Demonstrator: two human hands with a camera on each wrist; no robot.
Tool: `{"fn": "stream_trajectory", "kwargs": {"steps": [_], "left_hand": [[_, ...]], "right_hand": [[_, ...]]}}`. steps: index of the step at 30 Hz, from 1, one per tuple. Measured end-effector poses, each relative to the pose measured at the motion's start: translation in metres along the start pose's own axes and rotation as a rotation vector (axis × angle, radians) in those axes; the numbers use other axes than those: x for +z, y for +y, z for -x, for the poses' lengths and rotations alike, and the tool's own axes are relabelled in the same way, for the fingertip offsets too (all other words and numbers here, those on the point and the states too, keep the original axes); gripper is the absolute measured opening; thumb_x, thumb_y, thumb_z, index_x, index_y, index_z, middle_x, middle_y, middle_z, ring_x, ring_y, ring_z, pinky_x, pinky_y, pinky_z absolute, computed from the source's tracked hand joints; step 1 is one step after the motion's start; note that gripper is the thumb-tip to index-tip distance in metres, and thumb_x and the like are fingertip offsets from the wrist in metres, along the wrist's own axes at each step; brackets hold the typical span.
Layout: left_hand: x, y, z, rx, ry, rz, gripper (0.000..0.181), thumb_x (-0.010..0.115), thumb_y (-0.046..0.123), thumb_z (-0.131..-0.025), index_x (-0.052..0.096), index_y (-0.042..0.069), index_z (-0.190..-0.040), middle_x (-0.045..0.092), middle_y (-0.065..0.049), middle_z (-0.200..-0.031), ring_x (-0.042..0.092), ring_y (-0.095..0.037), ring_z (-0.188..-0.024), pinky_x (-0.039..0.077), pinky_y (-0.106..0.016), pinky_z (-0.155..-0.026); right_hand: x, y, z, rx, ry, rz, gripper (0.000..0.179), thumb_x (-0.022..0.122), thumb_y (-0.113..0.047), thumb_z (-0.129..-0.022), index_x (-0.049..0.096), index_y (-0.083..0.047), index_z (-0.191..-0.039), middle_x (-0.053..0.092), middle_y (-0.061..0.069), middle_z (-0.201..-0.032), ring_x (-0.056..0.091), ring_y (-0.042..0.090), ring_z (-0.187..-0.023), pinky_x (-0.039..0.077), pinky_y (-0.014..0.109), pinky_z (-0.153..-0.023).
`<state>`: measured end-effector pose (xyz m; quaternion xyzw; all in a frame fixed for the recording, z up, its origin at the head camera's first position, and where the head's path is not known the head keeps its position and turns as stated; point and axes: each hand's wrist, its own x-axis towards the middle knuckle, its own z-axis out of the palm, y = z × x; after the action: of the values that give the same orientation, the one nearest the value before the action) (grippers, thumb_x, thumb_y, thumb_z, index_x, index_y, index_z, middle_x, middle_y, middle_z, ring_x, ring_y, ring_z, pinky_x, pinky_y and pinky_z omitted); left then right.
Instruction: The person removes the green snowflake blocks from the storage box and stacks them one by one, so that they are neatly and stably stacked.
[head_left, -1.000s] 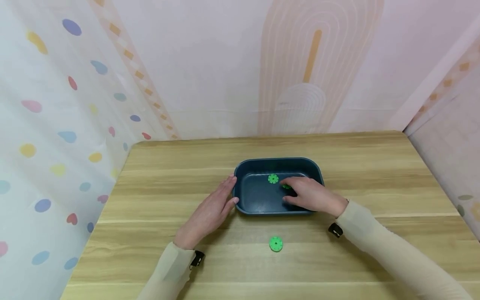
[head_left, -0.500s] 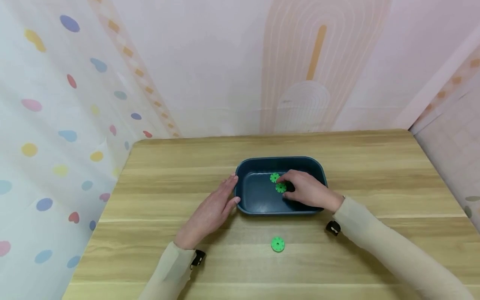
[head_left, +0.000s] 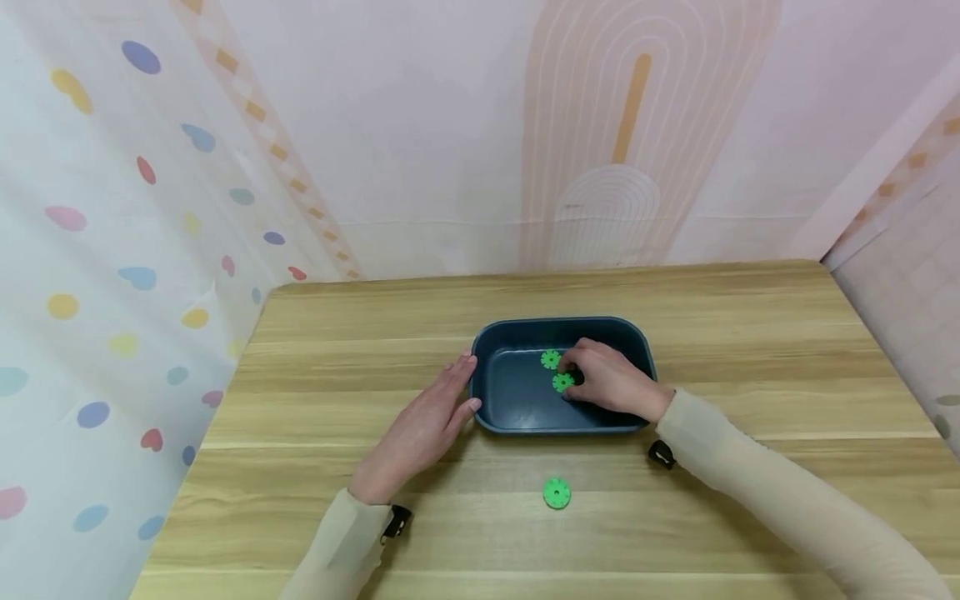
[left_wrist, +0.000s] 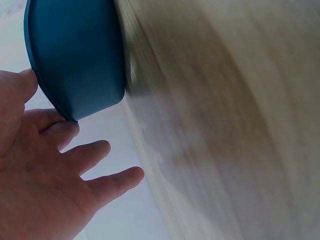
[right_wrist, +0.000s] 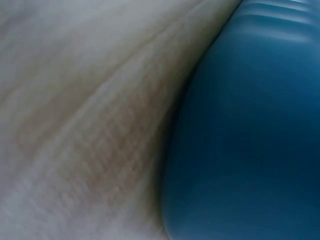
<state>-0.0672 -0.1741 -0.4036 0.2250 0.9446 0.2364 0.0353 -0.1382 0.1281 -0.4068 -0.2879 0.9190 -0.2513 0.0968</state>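
Note:
A dark blue rectangular tray [head_left: 517, 412] lies on the wooden table. My left hand [head_left: 420, 425] rests at its left end, fingers fairly straight; in the left wrist view the thumb and index finger touch the tray's rim [left_wrist: 52, 102]. My right hand [head_left: 611, 379] reaches into the tray from the right. Its thumb and curled fingers pinch a green notched disc [head_left: 562, 382] near the tray floor. Just behind that one lies another green disc [head_left: 551, 359]. A further green disc [head_left: 557, 493] rests on the table in front of the tray.
The wooden table [head_left: 360, 333] runs back to a patterned wall cloth [head_left: 420, 167]. Another cloth with coloured spots hangs at the left. In the right wrist view the tray's outer wall [right_wrist: 250, 125] fills the right side, with the fingers out of sight.
My right hand has shifted a little left inside the tray, and its green disc moved closer to the one behind. The left hand stays at the tray's end.

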Motion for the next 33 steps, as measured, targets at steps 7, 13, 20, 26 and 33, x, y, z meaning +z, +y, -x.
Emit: {"fn": "stream_trajectory", "kwargs": {"steps": [7, 13, 20, 26, 33], "left_hand": [[-0.001, -0.001, 0.003, 0.008, 0.006, 0.0, 0.062, 0.049, 0.032, -0.112, 0.028, 0.002, -0.163, 0.024, -0.013, -0.17, 0.03, -0.037, -0.153, 0.03, -0.053, -0.121], [0.0, -0.003, 0.003, 0.017, 0.009, -0.001, 0.062, 0.048, 0.031, -0.112, 0.028, 0.002, -0.163, 0.023, -0.013, -0.17, 0.03, -0.037, -0.153, 0.03, -0.052, -0.121], [-0.003, -0.004, 0.001, 0.021, 0.011, -0.004, 0.062, 0.049, 0.031, -0.112, 0.028, 0.001, -0.162, 0.024, -0.016, -0.169, 0.03, -0.037, -0.153, 0.031, -0.052, -0.12], [-0.006, -0.005, 0.0, 0.023, 0.007, -0.001, 0.062, 0.048, 0.032, -0.112, 0.028, 0.002, -0.163, 0.024, -0.015, -0.169, 0.029, -0.036, -0.153, 0.03, -0.052, -0.121], [-0.007, -0.007, -0.002, 0.003, -0.004, -0.007, 0.063, 0.047, 0.033, -0.112, 0.026, 0.003, -0.163, 0.023, -0.013, -0.17, 0.028, -0.035, -0.154, 0.029, -0.051, -0.121]], "right_hand": [[0.003, -0.004, 0.0, -0.027, -0.009, 0.021, 0.029, 0.081, -0.015, -0.089, 0.073, -0.001, -0.113, 0.065, 0.007, -0.105, 0.056, 0.019, -0.09, 0.053, 0.041, -0.085], [0.002, -0.009, 0.004, -0.039, 0.008, -0.033, 0.029, 0.079, -0.014, -0.09, 0.073, -0.002, -0.116, 0.067, 0.004, -0.108, 0.057, 0.017, -0.09, 0.054, 0.038, -0.085], [-0.007, -0.018, 0.01, -0.049, 0.049, -0.073, 0.031, 0.081, -0.015, -0.09, 0.073, -0.005, -0.117, 0.067, 0.002, -0.109, 0.061, 0.017, -0.096, 0.055, 0.038, -0.087], [-0.012, -0.024, 0.017, -0.06, 0.091, -0.11, 0.031, 0.082, -0.015, -0.089, 0.072, -0.006, -0.118, 0.067, 0.001, -0.109, 0.06, 0.017, -0.098, 0.054, 0.038, -0.088], [-0.016, -0.029, 0.026, -0.071, 0.121, -0.138, 0.028, 0.083, -0.017, -0.089, 0.073, -0.01, -0.114, 0.065, -0.002, -0.107, 0.06, 0.017, -0.098, 0.055, 0.037, -0.087]]}}
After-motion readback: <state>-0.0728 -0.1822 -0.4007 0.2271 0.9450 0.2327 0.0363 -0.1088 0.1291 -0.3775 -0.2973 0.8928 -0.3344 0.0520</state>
